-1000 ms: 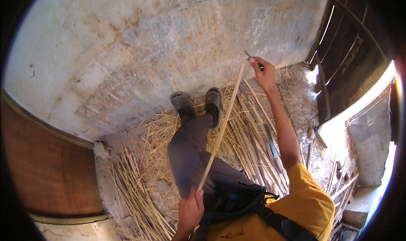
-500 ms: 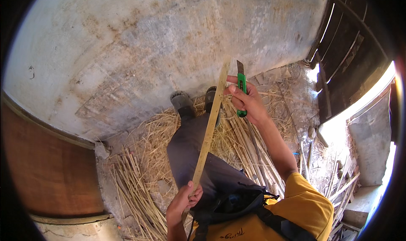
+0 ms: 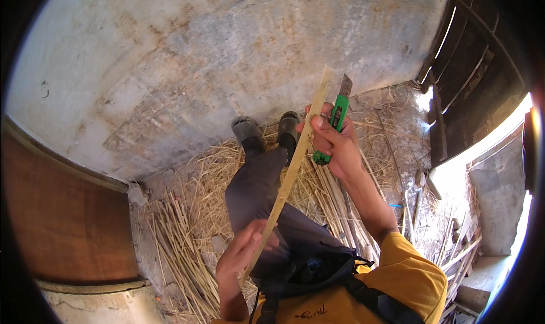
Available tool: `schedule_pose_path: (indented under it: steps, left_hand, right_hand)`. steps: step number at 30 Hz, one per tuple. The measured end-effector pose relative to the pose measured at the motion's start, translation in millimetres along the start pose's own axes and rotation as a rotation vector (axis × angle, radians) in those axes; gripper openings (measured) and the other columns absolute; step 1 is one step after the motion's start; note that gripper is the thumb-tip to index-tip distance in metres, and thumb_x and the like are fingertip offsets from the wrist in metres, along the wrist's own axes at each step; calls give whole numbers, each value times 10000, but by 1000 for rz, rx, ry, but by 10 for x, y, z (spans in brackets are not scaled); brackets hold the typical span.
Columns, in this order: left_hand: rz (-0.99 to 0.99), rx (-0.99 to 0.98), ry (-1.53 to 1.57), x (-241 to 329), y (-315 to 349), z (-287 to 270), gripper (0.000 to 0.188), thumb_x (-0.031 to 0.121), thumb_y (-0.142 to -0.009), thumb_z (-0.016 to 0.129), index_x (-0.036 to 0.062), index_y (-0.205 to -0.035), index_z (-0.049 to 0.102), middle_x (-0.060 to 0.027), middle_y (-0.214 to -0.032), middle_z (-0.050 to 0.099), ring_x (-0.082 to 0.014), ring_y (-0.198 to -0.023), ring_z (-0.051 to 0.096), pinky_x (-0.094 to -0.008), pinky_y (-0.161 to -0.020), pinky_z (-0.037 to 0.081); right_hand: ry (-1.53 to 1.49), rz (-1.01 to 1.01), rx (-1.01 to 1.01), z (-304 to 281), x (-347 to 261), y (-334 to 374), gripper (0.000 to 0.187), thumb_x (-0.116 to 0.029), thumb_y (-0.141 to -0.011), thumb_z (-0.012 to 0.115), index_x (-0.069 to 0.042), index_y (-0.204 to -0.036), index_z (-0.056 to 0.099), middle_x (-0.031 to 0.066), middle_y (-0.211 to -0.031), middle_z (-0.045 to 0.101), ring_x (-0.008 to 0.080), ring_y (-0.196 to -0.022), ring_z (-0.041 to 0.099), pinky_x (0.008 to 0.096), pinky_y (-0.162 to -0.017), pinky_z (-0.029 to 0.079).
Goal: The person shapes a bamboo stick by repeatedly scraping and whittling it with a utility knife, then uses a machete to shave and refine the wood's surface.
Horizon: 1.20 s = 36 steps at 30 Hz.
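A long, flat, pale yellow strip [image 3: 293,173], which looks like split bamboo, slants up and away from my waist. My right hand [image 3: 340,145] is closed around a green utility knife [image 3: 339,115] with its blade out and pointing away. The same hand pinches the strip near its far end, thumb on top. Close to the strip's near end is my left hand [image 3: 241,250], its fingers stretched out, slightly blurred and partly behind the strip. It looks loose there; whether it touches the strip is hard to see.
Straw [image 3: 210,182] litters the floor around my shoes [image 3: 247,130]. Bundles of thin sticks [image 3: 184,250] lie at left, with more strips [image 3: 335,199] at right. A stained wall [image 3: 227,57] stands ahead, a brown wooden panel [image 3: 68,222] at left. An open black bag [image 3: 312,267] hangs at my waist.
My right hand, the knife and the strip's far end have shifted right. My left hand's grip on the strip has loosened, its fingers now straighter.
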State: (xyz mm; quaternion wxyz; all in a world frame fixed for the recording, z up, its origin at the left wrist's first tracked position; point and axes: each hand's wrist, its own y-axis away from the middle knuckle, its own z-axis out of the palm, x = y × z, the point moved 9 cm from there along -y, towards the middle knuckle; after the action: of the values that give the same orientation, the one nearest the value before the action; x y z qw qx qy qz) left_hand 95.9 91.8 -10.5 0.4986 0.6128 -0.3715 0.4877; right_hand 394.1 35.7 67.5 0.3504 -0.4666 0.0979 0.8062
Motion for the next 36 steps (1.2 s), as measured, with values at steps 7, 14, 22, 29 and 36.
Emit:
schedule_pose_path:
  steps: [7,14,22,29,36]
  left_hand:
    - [8,-172,398,87,-374,294,461,485,-1212,418,61,-1219,600,-9,-977,640,-85,-775,581,-262,-661,441]
    - [84,329,-129,323,-317,113,373,328,-1214,450,8,-1058,562,-75,-797,588,-162,-705,575,-340,-652,454]
    - [155,440,-304,655,-292,159,331,312,-1215,467,13,-1102,556,-45,-776,546,-121,-673,496,-308,-629,416]
    - [124,472,-352,723,-304,162,289,263,-1185,514,-19,-1127,541,-254,-795,638,-496,-755,664,-501,-674,491]
    - [196,568,-555,794,-287,166,318,242,-1186,493,-68,-1181,566,-216,-741,623,-435,-668,648,-491,-607,452]
  right_hand:
    - [51,-46,-6,112,-215,55,402,-269,-1106,703,-26,-1421,650,118,-1030,786,6,-521,354,195,-532,298]
    - [454,-271,29,-100,-258,268,425,-326,-1084,736,-22,-1376,679,84,-1042,791,62,-627,512,233,-576,393]
    - [1023,-549,-287,429,-58,904,367,-290,-894,917,-87,-1176,800,69,-844,730,250,-645,712,379,-563,547]
    - [1098,-602,-267,545,-54,980,387,-286,-865,927,-120,-1195,812,38,-774,677,232,-605,666,377,-533,512]
    - [1081,-590,-246,554,-18,1010,379,-271,-856,928,-126,-1190,823,30,-761,670,230,-601,663,374,-535,515]
